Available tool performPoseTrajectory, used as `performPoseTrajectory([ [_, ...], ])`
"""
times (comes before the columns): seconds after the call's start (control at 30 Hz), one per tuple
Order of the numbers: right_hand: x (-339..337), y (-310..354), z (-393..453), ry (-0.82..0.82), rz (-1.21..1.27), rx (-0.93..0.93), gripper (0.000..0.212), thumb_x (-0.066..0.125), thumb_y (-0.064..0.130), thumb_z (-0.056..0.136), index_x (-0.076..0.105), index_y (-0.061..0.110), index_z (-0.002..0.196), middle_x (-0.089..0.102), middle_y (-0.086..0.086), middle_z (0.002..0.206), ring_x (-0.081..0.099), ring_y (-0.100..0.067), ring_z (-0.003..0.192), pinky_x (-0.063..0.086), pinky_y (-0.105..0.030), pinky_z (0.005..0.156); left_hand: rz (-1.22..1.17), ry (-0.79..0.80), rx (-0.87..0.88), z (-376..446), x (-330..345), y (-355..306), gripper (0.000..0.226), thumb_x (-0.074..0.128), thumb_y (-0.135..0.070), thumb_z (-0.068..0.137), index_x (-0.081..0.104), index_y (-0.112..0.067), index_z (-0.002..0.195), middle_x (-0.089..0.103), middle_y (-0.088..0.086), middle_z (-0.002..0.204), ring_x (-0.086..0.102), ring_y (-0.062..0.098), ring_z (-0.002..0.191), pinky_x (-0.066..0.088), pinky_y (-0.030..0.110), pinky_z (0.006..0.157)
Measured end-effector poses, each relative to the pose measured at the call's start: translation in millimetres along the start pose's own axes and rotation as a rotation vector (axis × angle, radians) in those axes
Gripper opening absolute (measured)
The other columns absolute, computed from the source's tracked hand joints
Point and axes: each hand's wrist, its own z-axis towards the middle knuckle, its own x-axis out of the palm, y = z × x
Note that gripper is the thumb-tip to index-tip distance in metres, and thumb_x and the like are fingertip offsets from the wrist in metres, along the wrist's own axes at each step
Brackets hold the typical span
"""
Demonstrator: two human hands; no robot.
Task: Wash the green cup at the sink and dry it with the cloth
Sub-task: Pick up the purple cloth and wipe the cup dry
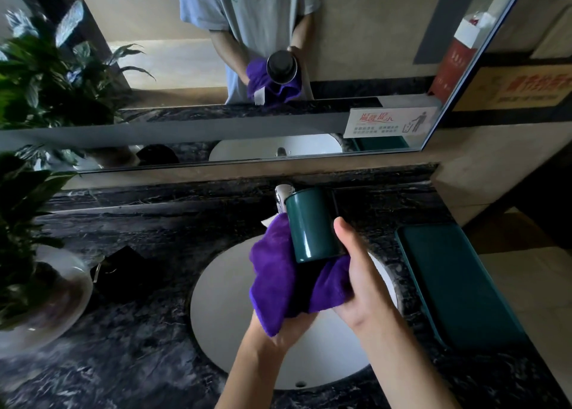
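The green cup (pixel 309 226) is held over the white sink (pixel 229 288), tilted with its base pointing away from me toward the mirror. My right hand (pixel 362 282) grips its near end, thumb along the side. A purple cloth (pixel 275 275) wraps under and around the cup's near end. My left hand (pixel 278 328) is mostly hidden beneath the cloth and holds it from below. The chrome tap (pixel 281 196) stands just behind the cup.
A dark marble counter (pixel 139 346) surrounds the sink. A potted plant in a white pot (pixel 46 300) stands at the left, with a small black object (pixel 120 269) next to it. A green tray (pixel 458 285) lies at the right. The mirror (pixel 216 68) reflects the person.
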Motion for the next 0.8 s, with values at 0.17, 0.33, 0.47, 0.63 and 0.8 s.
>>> performPoseTrajectory([
  [0.17, -8.7, -7.1, 5.4, -0.219, -0.284, -0.192, 0.035, 0.075, 0.028, 0.085, 0.073, 0.031, 0.12, 0.078, -0.008, 0.12, 0.075, -0.026, 0.109, 0.062, -0.04, 0.089, -0.097, -0.121, 0.21, -1.2, 13.0, -26.8, 0.085, 0.054, -0.082, 0.083, 0.081, -0.008, 0.115, 0.077, 0.022, 0.118, 0.079, 0.031, 0.099, 0.065, 0.042, 0.079],
  [0.33, -0.9, -18.6, 1.1, -0.288, -0.501, -0.356, 0.056, 0.076, 0.037, 0.075, 0.064, 0.038, 0.13, 0.078, 0.008, 0.115, 0.074, -0.013, 0.107, 0.059, -0.023, 0.08, 0.035, -0.034, 0.263, -1.7, 19.3, -26.2, 0.104, 0.06, -0.101, 0.055, 0.078, -0.024, 0.123, 0.08, 0.015, 0.095, 0.075, 0.028, 0.069, 0.058, 0.034, 0.059],
  [0.47, 3.6, -17.1, -4.1, -0.205, -0.715, -0.402, 0.087, 0.075, 0.048, 0.076, 0.035, 0.034, 0.153, 0.066, 0.031, 0.127, 0.062, 0.006, 0.122, 0.052, -0.012, 0.091, 0.262, -0.154, 0.4, -4.0, 18.0, -26.8, 0.065, 0.06, -0.082, 0.081, 0.077, -0.028, 0.112, 0.075, 0.021, 0.083, 0.071, 0.031, 0.069, 0.057, 0.043, 0.063],
  [0.63, 15.3, -20.4, -4.4, -0.491, -1.254, -0.774, 0.064, 0.062, 0.039, 0.089, 0.054, 0.007, 0.143, 0.042, -0.014, 0.152, 0.041, -0.028, 0.141, 0.042, -0.056, 0.113, 0.197, -0.267, 0.505, -4.0, 28.8, -25.2, 0.044, 0.066, -0.051, 0.092, 0.073, -0.021, 0.123, 0.079, 0.017, 0.117, 0.076, 0.031, 0.109, 0.064, 0.04, 0.085],
  [0.8, 9.4, -25.2, -5.2, -0.334, -1.273, -0.693, 0.068, 0.055, 0.047, 0.093, 0.039, 0.03, 0.156, 0.049, 0.002, 0.152, 0.042, -0.007, 0.14, 0.04, -0.032, 0.116, 0.216, -0.359, 0.476, -6.0, 35.6, -20.8, 0.059, 0.052, -0.073, 0.088, 0.075, -0.03, 0.121, 0.08, 0.01, 0.119, 0.076, 0.028, 0.114, 0.059, 0.046, 0.097],
])
